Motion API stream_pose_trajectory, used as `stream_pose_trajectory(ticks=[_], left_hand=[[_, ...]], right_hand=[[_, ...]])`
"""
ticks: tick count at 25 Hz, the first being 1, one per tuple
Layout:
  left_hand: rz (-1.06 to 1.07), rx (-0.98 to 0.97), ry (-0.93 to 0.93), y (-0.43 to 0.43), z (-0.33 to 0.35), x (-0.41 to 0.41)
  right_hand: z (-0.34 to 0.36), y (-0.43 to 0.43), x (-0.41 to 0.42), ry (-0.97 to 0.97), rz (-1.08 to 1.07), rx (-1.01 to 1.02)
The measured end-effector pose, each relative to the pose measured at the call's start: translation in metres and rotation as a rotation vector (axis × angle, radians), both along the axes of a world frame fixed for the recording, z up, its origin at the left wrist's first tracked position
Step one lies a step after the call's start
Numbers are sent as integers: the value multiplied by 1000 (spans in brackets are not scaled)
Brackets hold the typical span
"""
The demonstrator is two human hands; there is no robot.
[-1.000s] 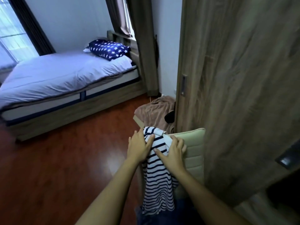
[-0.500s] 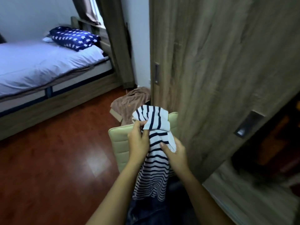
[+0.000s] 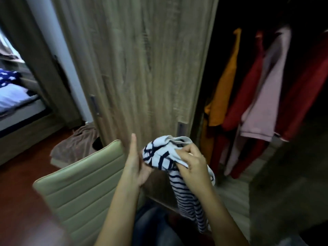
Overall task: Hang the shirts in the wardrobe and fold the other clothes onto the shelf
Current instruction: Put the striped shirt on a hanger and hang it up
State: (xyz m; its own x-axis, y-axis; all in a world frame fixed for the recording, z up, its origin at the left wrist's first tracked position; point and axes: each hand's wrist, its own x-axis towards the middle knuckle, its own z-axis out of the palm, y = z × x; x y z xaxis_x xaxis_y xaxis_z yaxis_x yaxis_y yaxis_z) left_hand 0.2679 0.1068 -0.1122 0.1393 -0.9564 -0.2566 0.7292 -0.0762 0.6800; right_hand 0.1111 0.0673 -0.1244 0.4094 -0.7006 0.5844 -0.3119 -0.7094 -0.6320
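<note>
- Far L: bed (image 3: 16,102) w/ navy star-print pillow (image 3: 8,77), both cut by frame edge.
- Floor, L of door foot: brown cloth (image 3: 76,146), crumpled, just behind chair.
- Lower L to ctr: cream ribbed chair back (image 3: 85,189), in front of wood-grain wardrobe door (image 3: 142,68).
- Ctr: left hand (image 3: 135,164), thumb straight up, palm against L side of striped shirt (image 3: 159,155); fingers hidden under cloth, grip not determinable.
- Ctr-R: right hand (image 3: 194,167), fingers curled, pinching bunched top of striped shirt; remainder of shirt hanging below wrist, in air before door edge.
- R: wardrobe (image 3: 236,197) open, dark inside; hung L to R: orange garment (image 3: 225,86), red garment (image 3: 246,93), pink garment (image 3: 266,107), second red garment (image 3: 305,96).
</note>
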Motion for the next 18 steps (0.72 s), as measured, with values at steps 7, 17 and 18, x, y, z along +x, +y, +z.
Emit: stream_pose_trajectory(ticks=[7, 17, 18], left_hand=[[-64, 212, -306, -34, -7, -73], [252, -55, -215, -44, 15, -132], [222, -74, -238, -42, 14, -133]], right_hand=[[-2, -7, -71, 59, -22, 45], [-1, -13, -123, -286, -114, 908], [2, -13, -123, -285, -57, 970]])
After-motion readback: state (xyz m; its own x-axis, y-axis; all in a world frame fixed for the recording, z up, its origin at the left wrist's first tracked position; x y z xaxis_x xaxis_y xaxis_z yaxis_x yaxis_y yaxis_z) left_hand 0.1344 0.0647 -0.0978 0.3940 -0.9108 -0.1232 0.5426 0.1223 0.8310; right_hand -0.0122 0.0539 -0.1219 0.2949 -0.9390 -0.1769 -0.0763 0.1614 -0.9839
